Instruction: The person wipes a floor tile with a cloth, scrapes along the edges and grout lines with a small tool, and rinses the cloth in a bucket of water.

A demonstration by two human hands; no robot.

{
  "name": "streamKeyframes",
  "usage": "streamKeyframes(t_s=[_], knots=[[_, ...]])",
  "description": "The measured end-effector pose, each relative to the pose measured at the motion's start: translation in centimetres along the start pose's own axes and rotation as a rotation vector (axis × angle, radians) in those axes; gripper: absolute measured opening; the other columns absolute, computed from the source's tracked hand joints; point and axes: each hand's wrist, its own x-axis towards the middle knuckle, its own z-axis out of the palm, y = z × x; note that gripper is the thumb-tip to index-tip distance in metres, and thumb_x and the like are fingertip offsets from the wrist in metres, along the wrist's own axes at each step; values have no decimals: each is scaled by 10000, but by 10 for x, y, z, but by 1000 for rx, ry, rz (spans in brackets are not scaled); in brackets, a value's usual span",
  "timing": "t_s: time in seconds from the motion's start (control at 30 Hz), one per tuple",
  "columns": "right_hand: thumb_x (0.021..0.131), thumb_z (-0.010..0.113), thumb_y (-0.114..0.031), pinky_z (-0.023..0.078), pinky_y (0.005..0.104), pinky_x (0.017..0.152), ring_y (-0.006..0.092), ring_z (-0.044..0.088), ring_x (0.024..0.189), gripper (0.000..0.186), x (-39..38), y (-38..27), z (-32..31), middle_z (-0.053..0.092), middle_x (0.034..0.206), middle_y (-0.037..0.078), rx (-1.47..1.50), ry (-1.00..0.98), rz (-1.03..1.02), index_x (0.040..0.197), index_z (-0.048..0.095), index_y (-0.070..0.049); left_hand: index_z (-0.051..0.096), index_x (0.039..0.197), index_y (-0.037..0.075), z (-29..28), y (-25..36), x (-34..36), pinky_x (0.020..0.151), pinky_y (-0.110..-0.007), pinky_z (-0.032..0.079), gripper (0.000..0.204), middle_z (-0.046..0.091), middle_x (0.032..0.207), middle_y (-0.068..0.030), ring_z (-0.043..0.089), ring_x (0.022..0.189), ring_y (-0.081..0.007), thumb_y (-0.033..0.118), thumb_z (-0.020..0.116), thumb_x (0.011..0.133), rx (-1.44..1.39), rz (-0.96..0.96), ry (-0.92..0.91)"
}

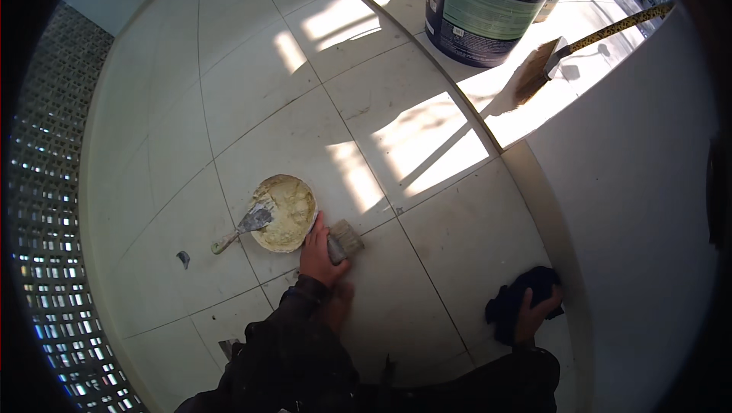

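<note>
1. Left hand (322, 254): fingers close around a wide brush (349, 237), just beside the bowl (284, 177).
2. Right hand (537, 312): fingers grip a dark cloth (507, 302) near the wall's (618, 207) foot.
3. Pale paste (293, 211) remains unused in the bowl, with a scraper (255, 221) across it.
4. Smudges remain on the floor tiles (457, 245).

Setting: tiled indoor or semi-outdoor space, apparently under finishing work. Evidence: smudged, littered floor tiles (450, 253); perforated block screen (53, 154) at 9 o'clock; large dark-blue bucket (492, 16) at 1; broom (537, 77) at 2; nearer centre, toward 8, tub (284, 176) of cream paste with putty knife (255, 220); flat brush (350, 237) toward 6.
</note>
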Motion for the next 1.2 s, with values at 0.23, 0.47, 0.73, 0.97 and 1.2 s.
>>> streamKeyframes(t_s=[0.23,0.47,0.73,0.97,1.2], knots=[[1060,618,-306,359,544,1179,467,449,1388,548,114,-167,108,456,1470,306,-26,-54,-211,1455,529,63,421,1457,-47,-56,-87,102,1238,-479,339,823,384,1625,-277,394,1502,-431,149,761,733,-149,-129,291],[1024,618,-237,443,494,1104,420,535,1264,498,232,-327,217,535,1376,261,-98,-44,-515,1444,569,25,405,1536,-23,-124,-251,97,1189,-410,383,814,560,1416,-199,530,1379,-328,75,696,782,-195,-434,422],[1049,584,-457,502,497,991,409,582,1169,540,361,-523,378,592,1320,233,-114,98,-588,1365,650,-24,472,1454,-13,-205,-402,50,1133,-405,414,764,552,1295,-162,548,1266,-329,83,730,741,43,-405,389],[749,759,-794,370,573,1135,452,487,1299,1031,284,-681,434,454,1514,231,142,-223,-854,1463,565,-77,474,1533,-36,-214,-422,32,1133,-431,398,876,501,1298,-172,494,1277,-363,253,850,797,159,-550,413],[698,859,-398,519,519,963,406,586,1150,806,127,-656,323,542,1373,205,196,-645,-926,1405,572,-139,432,1568,-2,-187,-344,57,1174,-507,381,831,483,1483,-226,455,1404,-425,184,797,845,478,-714,661]])
